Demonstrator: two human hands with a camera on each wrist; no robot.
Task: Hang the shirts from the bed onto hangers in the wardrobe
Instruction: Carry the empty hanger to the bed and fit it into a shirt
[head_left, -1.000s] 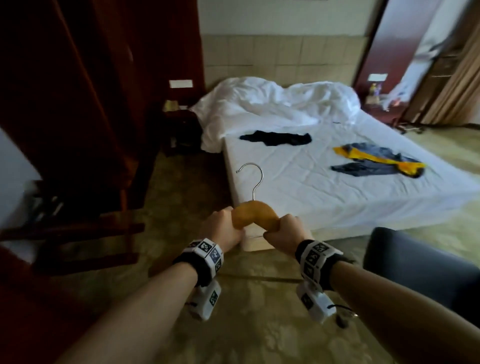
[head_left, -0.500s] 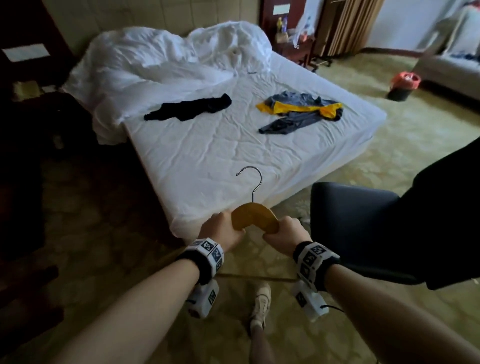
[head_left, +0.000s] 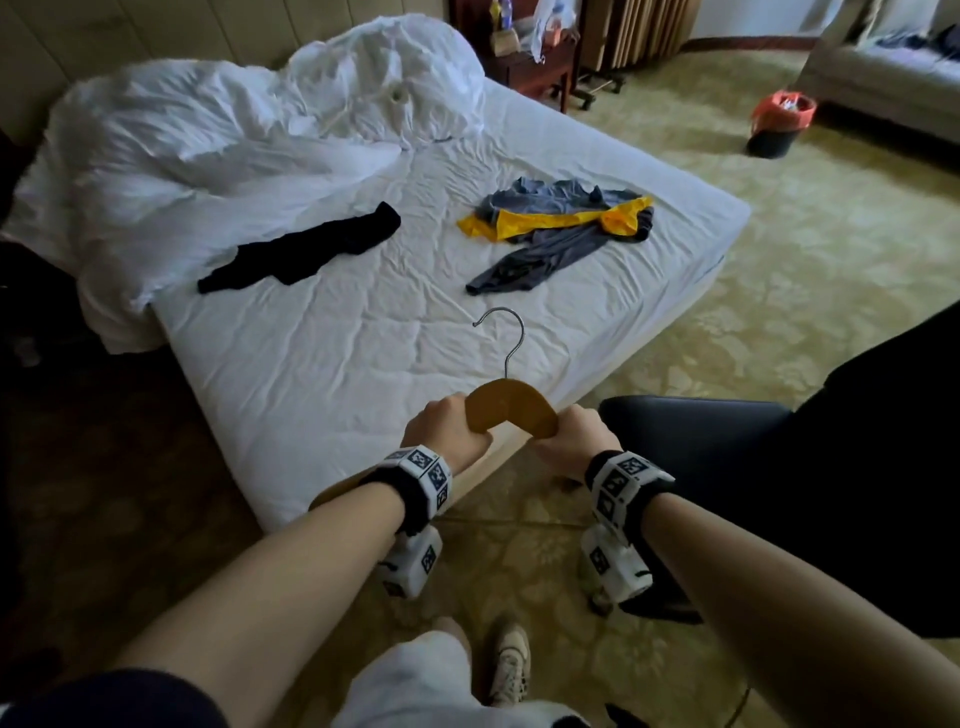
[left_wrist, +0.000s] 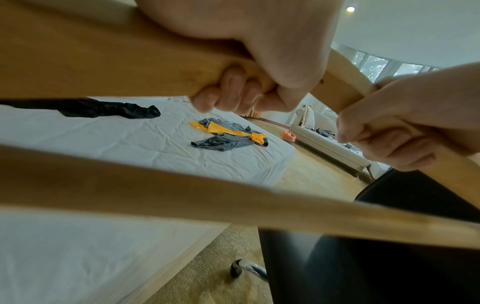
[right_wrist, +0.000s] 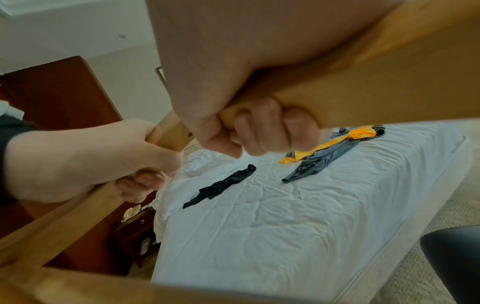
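Both my hands grip a wooden hanger (head_left: 511, 408) with a metal hook, held over the near corner of the bed (head_left: 322, 374). My left hand (head_left: 449, 434) curls round its left arm, my right hand (head_left: 574, 439) round its right arm. The left wrist view shows the left hand's fingers (left_wrist: 233, 92) wrapped under the hanger (left_wrist: 103, 67); the right wrist view shows the same for the right hand's fingers (right_wrist: 270, 127) on the hanger (right_wrist: 389, 86). On the white sheet lie a black shirt (head_left: 301, 249) to the left and a grey and yellow shirt (head_left: 561, 228) to the right.
A rumpled white duvet (head_left: 234, 130) covers the head of the bed. A dark chair (head_left: 717, 452) stands right of my hands. A bin with an orange liner (head_left: 779, 122) sits on the carpet at the far right, near a sofa (head_left: 893, 78). A dark nightstand (head_left: 524, 62) stands behind the bed.
My view has swung right and down from the dark wardrobe side towards the bed, which is now closer. Both hands keep the same hold on the hanger.
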